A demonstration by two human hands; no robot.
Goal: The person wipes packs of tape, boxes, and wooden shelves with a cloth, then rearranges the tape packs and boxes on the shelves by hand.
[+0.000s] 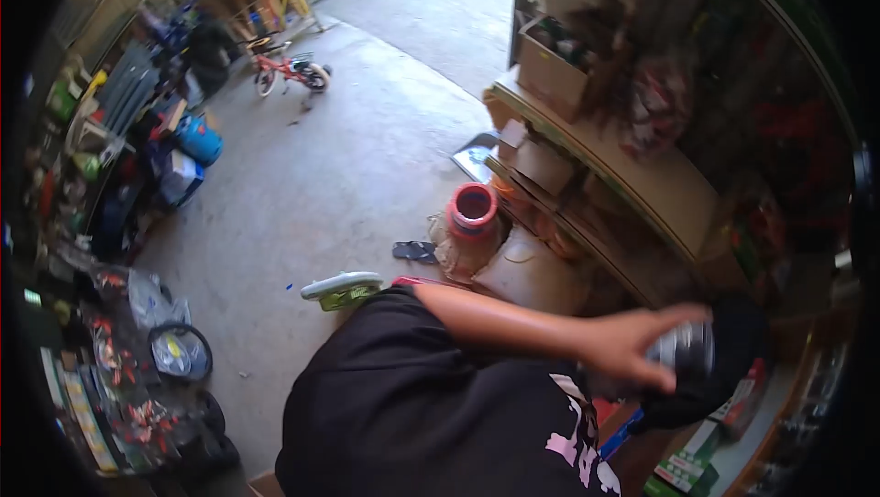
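Note:
My left arm reaches across the front of my black shirt (385,396) from the left. At its end, my left hand (628,346) is closed around a shiny grey-and-black round object (689,352), blurred, its kind unclear. Thumb and fingers lie on either side of it. A dark shape (738,350) sits right behind the object; I cannot make out whether it is cloth or a sleeve. Below are green-and-white boxes (683,469) and a red-and-clear package (744,396) on a shelf. My right hand does not show.
A tiered shelf (642,171) with a cardboard box (553,71) stands at right. Near it are a red-rimmed container (473,208), a pale sack (532,272) and a sandal (414,251). A small bicycle (289,71) stands farther off. Piled goods and a blue cylinder (197,139) line the left.

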